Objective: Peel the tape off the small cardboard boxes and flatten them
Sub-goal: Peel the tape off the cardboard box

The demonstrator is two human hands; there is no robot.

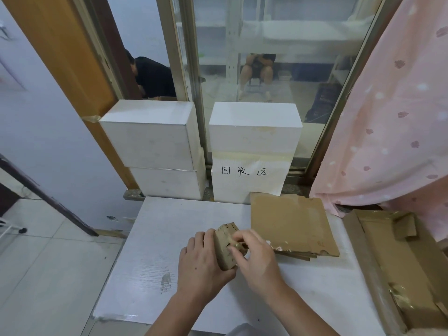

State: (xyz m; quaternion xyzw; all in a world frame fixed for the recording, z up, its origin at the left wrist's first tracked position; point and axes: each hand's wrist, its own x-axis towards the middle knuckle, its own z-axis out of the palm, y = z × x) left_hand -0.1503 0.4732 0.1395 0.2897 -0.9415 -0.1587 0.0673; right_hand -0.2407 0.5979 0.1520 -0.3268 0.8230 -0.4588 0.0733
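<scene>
Both hands are working a small box over the white table, roughly mid-table, just left of the flat cardboard stack. Left hand is wrapping around the box's left side, fingers curled on it. Right hand is pinching something at the box's right face, probably tape; can't tell for sure. Stack is sitting just beside the right hand, its near edge overhanging lower sheets. Open table is showing left of and in front of the hands. Big open carton is crowding the table's right edge. White blocks and a labelled block are lining the far edge against the glass door. Pink curtain is hanging at right, tiled floor showing at left.
</scene>
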